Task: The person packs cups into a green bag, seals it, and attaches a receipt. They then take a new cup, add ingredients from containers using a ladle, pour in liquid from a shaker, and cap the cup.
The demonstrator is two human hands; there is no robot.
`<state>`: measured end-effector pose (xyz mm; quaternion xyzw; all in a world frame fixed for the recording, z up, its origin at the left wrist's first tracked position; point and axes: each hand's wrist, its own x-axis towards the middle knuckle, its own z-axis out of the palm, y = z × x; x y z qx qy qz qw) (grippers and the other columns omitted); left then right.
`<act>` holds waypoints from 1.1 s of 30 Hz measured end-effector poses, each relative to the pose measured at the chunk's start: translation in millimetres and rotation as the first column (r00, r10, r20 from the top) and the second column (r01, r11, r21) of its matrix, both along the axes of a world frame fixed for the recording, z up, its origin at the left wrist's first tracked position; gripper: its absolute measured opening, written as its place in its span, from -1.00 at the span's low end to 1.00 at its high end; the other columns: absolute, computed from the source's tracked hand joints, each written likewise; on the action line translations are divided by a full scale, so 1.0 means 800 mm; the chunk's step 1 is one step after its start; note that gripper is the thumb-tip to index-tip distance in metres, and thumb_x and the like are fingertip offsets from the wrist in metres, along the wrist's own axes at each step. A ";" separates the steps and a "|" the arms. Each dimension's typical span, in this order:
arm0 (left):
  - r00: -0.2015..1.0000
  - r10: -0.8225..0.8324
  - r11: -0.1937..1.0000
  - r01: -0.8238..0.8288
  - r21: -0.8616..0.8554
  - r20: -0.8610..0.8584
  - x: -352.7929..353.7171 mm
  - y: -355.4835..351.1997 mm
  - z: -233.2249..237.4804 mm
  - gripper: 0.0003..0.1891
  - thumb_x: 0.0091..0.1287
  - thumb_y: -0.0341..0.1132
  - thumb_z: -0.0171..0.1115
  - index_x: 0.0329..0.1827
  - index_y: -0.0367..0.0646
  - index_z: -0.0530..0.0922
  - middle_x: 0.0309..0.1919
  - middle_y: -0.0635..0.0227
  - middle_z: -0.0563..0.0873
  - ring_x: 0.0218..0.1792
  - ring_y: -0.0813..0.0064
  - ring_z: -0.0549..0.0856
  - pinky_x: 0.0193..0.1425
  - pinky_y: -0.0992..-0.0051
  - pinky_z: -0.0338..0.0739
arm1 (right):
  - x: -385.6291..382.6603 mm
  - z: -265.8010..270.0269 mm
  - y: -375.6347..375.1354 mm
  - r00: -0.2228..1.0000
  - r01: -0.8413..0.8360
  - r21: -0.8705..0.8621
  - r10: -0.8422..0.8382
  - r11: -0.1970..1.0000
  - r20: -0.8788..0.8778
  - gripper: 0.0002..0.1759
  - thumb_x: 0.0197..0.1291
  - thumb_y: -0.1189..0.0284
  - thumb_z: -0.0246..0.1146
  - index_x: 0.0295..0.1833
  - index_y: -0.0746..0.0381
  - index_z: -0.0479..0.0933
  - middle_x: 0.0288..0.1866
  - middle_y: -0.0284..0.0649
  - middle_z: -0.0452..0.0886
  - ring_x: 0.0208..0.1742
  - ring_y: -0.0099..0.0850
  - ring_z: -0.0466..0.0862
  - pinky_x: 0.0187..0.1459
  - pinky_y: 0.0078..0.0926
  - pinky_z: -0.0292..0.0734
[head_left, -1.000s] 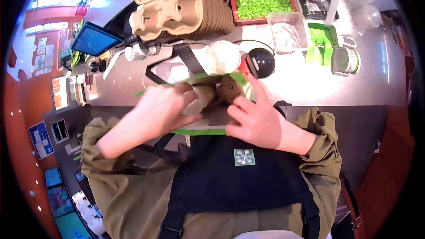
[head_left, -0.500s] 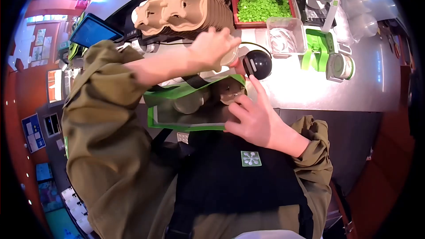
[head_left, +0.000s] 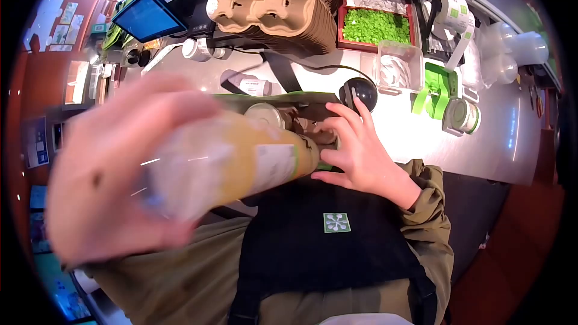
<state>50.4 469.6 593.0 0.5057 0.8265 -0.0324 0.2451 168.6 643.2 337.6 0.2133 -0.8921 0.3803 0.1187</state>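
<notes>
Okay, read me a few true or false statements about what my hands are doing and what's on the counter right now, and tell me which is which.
1. The left hand grips a cup of yellow drink. True.
2. The right hand is holding a straw. False: it lies with fingers spread at the mouth of the green bag.
3. A stack of cardboard cup carriers stands at the back of the counter. True.
4. The green bag has nothing in it. False: a lidded cup sits inside.
</notes>
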 end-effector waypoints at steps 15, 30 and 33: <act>0.952 0.029 0.989 0.018 0.149 -0.306 -0.019 -0.005 -0.145 -0.25 -0.36 -0.38 0.45 0.09 -0.03 0.42 -0.02 0.21 0.51 -0.08 0.18 0.57 -0.15 0.34 0.61 | 0.016 0.005 0.019 0.997 -0.074 0.012 0.074 0.997 0.013 -0.73 -0.29 0.29 0.42 -0.55 0.15 0.46 -0.14 -0.17 0.32 0.24 -0.05 0.28 0.25 0.31 0.04; 0.886 -0.401 0.909 0.417 0.020 -0.231 -0.006 0.046 -0.327 -0.27 -0.40 -0.24 0.54 0.01 0.11 0.47 -0.05 0.12 0.50 -0.12 0.04 0.61 -0.41 0.41 0.64 | 0.021 -0.005 0.023 0.997 0.025 0.030 -0.027 0.999 0.074 -0.67 -0.35 0.29 0.45 -0.49 0.16 0.46 -0.13 -0.17 0.31 0.26 -0.08 0.25 0.19 0.28 0.07; 0.878 -0.405 0.908 0.419 0.002 -0.255 -0.005 0.043 -0.322 -0.39 -0.24 -0.24 0.46 0.00 0.09 0.48 -0.03 0.11 0.50 -0.11 0.03 0.61 -0.40 0.36 0.65 | 0.021 -0.005 0.025 0.997 0.021 0.018 -0.022 1.000 0.068 -0.67 -0.35 0.29 0.45 -0.50 0.16 0.46 -0.14 -0.17 0.31 0.27 -0.08 0.26 0.19 0.29 0.08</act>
